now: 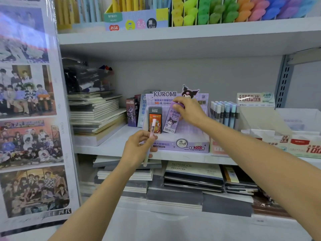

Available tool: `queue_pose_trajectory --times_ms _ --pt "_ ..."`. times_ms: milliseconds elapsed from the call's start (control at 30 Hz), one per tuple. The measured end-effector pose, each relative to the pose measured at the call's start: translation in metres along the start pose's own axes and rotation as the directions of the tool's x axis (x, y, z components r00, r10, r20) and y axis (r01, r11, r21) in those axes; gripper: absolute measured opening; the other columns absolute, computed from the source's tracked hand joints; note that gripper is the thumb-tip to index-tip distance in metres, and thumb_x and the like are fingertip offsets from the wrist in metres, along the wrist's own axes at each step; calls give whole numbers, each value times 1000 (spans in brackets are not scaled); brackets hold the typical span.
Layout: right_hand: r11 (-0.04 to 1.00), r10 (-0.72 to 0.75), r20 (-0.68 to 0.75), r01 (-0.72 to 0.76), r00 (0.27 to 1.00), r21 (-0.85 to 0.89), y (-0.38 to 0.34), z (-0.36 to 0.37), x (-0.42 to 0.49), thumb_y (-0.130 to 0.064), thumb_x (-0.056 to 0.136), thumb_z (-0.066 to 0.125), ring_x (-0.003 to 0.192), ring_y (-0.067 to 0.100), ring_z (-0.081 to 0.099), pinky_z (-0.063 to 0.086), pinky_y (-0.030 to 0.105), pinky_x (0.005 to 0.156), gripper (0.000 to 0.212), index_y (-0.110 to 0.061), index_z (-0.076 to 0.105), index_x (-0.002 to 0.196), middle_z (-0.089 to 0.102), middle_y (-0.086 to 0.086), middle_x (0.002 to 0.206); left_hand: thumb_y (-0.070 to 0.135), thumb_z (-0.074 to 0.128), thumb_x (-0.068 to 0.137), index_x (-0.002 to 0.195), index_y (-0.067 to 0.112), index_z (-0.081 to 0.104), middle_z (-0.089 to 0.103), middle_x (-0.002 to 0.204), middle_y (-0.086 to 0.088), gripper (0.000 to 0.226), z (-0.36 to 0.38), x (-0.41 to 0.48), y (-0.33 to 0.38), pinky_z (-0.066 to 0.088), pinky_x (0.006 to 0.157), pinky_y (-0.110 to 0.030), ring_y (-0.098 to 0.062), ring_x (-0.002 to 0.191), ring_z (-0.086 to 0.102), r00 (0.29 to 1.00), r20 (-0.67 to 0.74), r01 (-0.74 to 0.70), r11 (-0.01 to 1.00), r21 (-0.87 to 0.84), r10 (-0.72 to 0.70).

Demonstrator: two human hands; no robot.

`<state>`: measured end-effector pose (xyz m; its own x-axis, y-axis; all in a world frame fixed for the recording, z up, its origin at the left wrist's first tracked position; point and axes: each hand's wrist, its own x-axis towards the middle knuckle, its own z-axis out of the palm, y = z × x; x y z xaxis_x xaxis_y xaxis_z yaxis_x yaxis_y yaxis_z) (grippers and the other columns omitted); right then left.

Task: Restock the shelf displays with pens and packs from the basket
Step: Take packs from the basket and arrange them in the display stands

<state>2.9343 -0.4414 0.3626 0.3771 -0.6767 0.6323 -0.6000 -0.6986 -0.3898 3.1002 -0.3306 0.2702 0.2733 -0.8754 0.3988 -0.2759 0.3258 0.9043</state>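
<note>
Slim pink-capped pen pinched upright in left hand, flat purple pack gripped at its top by right hand, inside cardboard display box

White shelving was recorded under even, soft light. An upper shelf board was set over a middle shelf board, and its underside was shaded. A plain grey back panel was seen between them. A grey slotted upright was noted at the right. A glossy sheet of group photographs was seen at the left, with glare near its top.
</note>
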Motion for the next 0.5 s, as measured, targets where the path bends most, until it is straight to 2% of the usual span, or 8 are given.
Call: queue_pose_trajectory --times_ms 67,167,300,400,500 --pt "1000 5 40 -5 999 -11 -1 0 5 -14 98 52 106 24 57 37 24 86 27 -6 62 122 65 12 119 24 60 95 96 13 64 71 106 -2 11 0 1 -1 61 67 -39 -23 77 73 1000 -4 6 1000 -12 -6" --pt "999 -9 63 11 998 -30 -5 9 7 -12 97 53 111 26 57 40 29 92 29 -6 58 125 62 13 122 23 62 94 98 13 65 71 106 -3 12 -1 1 -2 61 66 -37 -22 77 74 1000 1 18 999 -33 -18" --pt "1000 -10 -60 10 998 4 -1 21 1 -3 94 55 94 24 57 49 39 87 23 -12 52 115 58 9 110 24 64 92 102 10 65 72 106 -3 17 -3 0 -2 61 67 -38 -22 78 74 999 26 24 998 -56 -23" --pt "999 -20 -119 16 993 -30 4 28 -6 0 92 56 95 15 51 45 29 84 23 -12 59 112 53 4 109 23 64 93 103 9 66 72 104 -4 17 -5 -1 -2 61 65 -36 -22 79 74 999 35 23 998 -64 -21" --pt "998 -29 -117 22 993 -61 2 29 -10 -6 93 58 98 11 45 41 24 84 27 -14 61 118 45 0 109 21 64 93 104 9 68 73 102 -4 17 -6 -2 -1 61 64 -33 -22 79 74 999 41 31 996 -80 -28"
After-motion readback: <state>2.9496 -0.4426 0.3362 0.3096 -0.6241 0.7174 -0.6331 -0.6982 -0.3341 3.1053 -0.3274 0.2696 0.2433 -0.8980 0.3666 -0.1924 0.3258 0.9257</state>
